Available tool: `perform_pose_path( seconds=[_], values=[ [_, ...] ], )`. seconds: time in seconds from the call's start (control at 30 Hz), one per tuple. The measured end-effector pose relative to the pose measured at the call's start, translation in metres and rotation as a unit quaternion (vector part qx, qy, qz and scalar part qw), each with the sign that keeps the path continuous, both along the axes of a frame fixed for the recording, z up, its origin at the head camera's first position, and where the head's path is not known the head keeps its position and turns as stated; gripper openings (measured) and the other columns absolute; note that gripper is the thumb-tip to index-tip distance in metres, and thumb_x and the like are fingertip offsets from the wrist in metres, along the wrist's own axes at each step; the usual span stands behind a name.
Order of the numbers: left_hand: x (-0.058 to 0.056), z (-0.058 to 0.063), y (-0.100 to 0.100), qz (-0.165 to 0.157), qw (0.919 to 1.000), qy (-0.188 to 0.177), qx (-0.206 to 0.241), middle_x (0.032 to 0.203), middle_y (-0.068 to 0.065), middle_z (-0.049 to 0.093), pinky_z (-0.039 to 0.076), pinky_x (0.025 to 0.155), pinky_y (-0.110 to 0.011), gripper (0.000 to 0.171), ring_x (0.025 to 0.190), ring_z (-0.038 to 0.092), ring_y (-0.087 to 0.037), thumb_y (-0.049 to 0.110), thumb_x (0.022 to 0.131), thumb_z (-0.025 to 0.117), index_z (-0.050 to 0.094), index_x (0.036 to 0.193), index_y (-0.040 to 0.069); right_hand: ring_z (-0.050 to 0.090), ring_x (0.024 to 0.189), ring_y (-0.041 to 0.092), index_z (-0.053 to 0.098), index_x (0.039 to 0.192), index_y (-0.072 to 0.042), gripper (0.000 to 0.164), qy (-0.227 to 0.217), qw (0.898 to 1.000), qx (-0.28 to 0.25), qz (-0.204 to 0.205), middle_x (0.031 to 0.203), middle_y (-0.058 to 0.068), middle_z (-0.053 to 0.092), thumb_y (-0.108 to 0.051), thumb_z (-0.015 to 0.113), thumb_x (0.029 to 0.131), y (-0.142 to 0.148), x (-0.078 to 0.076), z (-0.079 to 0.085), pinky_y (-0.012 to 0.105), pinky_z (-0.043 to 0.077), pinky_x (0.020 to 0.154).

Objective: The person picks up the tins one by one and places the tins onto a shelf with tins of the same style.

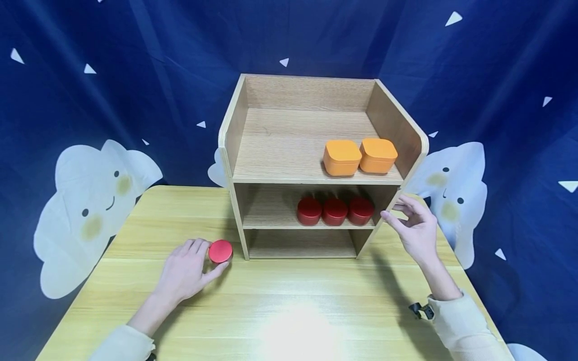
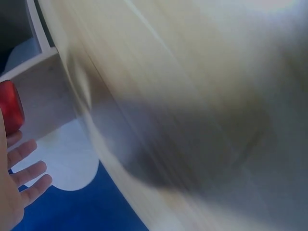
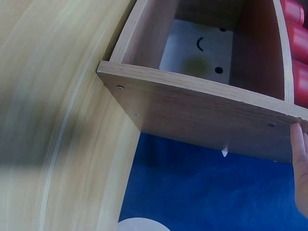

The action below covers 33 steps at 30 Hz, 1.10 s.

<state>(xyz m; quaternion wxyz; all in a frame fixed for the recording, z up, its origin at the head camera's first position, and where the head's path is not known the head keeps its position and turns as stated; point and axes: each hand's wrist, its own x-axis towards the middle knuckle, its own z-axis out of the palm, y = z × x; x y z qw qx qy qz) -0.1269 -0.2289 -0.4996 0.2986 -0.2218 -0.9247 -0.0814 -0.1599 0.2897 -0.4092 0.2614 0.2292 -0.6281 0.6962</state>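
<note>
A round red tin (image 1: 221, 251) is pinched between the thumb and fingers of my left hand (image 1: 186, 268), just left of the wooden shelf (image 1: 289, 181). In the left wrist view, part of the same red tin (image 2: 11, 108) shows at the left edge, above the spread fingers (image 2: 30, 172). Whether it touches the table is hard to tell. My right hand (image 1: 416, 228) rests its fingertips against the shelf's right side panel, near the front edge, holding no loose thing. The right wrist view shows a finger (image 3: 297, 139) touching that panel's outer face.
Several round red tins, such as one at the middle (image 1: 335, 211), line the right part of the middle shelf. Two orange boxes (image 1: 342, 158) sit on the top right. The wooden table (image 1: 289, 291) carries the shelf; a blue curtain (image 1: 180, 60) hangs behind.
</note>
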Motion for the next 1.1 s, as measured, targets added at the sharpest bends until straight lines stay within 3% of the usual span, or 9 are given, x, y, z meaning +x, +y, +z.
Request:
perform_pose_path(
  seconds=[0.2, 0.43, 0.67, 0.87, 1.1],
  values=[
    [0.006, 0.004, 0.013, -0.004, 0.9999, 0.008, 0.006, 0.098, -0.012, 0.073, 0.062, 0.069, -0.045, 0.068, 0.091, 0.071, -0.031, 0.069, 0.087, 0.063, 0.069, 0.106, 0.005, 0.075, 0.097, 0.004, 0.071, 0.127, 0.003, 0.056, 0.000, 1.000, 0.002, 0.001, 0.105, -0.006, 0.080, 0.030, 0.068, 0.079, 0.000, 0.000, 0.001, 0.018, 0.063, 0.076],
    [0.013, 0.008, 0.029, -0.011, 0.9994, 0.032, 0.011, 0.094, -0.010, 0.072, 0.060, 0.064, -0.042, 0.082, 0.086, 0.070, -0.029, 0.079, 0.098, 0.034, 0.068, 0.102, 0.005, 0.075, 0.096, 0.004, 0.072, 0.126, 0.003, 0.059, -0.007, 1.000, 0.002, -0.006, 0.104, -0.007, 0.080, 0.035, 0.063, 0.078, -0.001, 0.001, 0.000, 0.018, 0.063, 0.075],
    [0.021, 0.015, 0.045, -0.017, 0.9986, 0.039, 0.030, 0.093, -0.008, 0.072, 0.061, 0.064, -0.041, 0.070, 0.086, 0.070, -0.027, 0.074, 0.092, 0.053, 0.069, 0.103, 0.007, 0.075, 0.095, 0.004, 0.072, 0.125, 0.003, 0.062, -0.004, 1.000, -0.003, -0.004, 0.105, -0.006, 0.079, 0.038, 0.059, 0.075, -0.001, 0.000, -0.001, 0.018, 0.063, 0.075],
    [0.026, 0.021, 0.060, -0.019, 0.9975, 0.048, 0.048, 0.094, -0.007, 0.073, 0.061, 0.064, -0.041, 0.073, 0.085, 0.071, -0.026, 0.074, 0.098, 0.042, 0.068, 0.103, 0.007, 0.075, 0.097, 0.003, 0.070, 0.127, 0.005, 0.058, 0.005, 1.000, 0.000, 0.004, 0.106, -0.006, 0.079, 0.035, 0.063, 0.078, 0.000, -0.001, -0.002, 0.018, 0.063, 0.076],
    [0.027, 0.026, 0.076, -0.020, 0.9941, 0.075, 0.075, 0.093, -0.007, 0.073, 0.062, 0.064, -0.041, 0.068, 0.083, 0.072, -0.027, 0.069, 0.099, 0.044, 0.069, 0.102, 0.005, 0.076, 0.096, 0.004, 0.071, 0.126, 0.004, 0.057, 0.001, 1.000, 0.003, 0.000, 0.106, -0.006, 0.080, 0.034, 0.063, 0.078, -0.001, 0.001, 0.001, 0.019, 0.064, 0.076]
  ],
)
